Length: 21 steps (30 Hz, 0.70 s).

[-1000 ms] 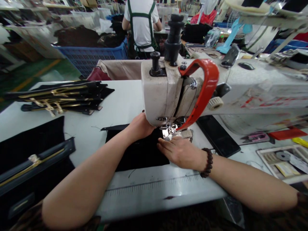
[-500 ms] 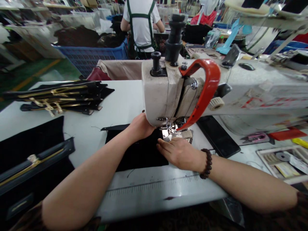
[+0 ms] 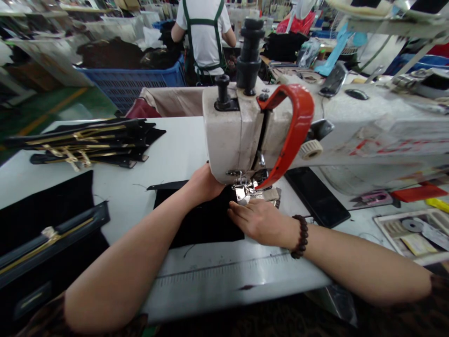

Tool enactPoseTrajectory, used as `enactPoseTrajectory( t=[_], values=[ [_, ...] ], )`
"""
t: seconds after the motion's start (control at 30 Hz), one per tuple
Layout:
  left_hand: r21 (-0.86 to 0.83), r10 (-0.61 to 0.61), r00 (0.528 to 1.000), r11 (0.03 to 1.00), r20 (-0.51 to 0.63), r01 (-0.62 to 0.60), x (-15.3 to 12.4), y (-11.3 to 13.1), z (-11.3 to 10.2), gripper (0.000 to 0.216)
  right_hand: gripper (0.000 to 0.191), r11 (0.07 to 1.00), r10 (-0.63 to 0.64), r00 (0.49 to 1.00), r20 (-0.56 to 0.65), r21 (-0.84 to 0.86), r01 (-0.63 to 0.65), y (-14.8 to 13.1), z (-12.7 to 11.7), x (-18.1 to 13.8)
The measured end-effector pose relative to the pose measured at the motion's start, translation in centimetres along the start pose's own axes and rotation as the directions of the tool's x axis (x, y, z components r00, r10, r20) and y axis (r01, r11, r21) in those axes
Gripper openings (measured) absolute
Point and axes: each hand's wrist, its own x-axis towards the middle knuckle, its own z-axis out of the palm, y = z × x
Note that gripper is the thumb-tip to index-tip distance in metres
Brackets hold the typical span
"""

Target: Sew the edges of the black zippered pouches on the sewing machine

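A piece of black fabric (image 3: 206, 224) lies flat on the white table under the head of a sewing machine (image 3: 228, 135). My left hand (image 3: 206, 182) rests on its far part, with the fingers hidden behind the machine head. Beside the metal presser foot (image 3: 242, 193), my right hand (image 3: 263, 222) lies on the fabric's right edge. Its fingers are stretched out to the left, fingertips pressing on the cloth. A red curved guard (image 3: 301, 126) stands out from the machine's front.
Black pieces with gold zippers (image 3: 101, 135) are stacked at the back left; another zippered black piece (image 3: 52, 243) lies nearer. Right of the machine are a phone (image 3: 317, 196), pink thread snips (image 3: 373, 199) and a parts tray (image 3: 414, 234). A person (image 3: 205, 37) stands beyond, beside a blue crate (image 3: 136, 77).
The metal lever in the machine head's slot has gone from high to low. The view has shifted slightly. Both hands and the fabric stay almost in place.
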Motion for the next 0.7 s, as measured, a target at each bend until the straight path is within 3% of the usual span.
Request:
enactPoseTrajectory(
  t=[0.7],
  values=[
    [0.013, 0.004, 1.0, 1.0, -0.016, -0.003, 0.8, -1.2, 0.9, 0.02, 0.027, 0.991, 0.067, 0.998, -0.02, 0.119, -0.064, 0.3, 0.8, 0.5]
  ],
)
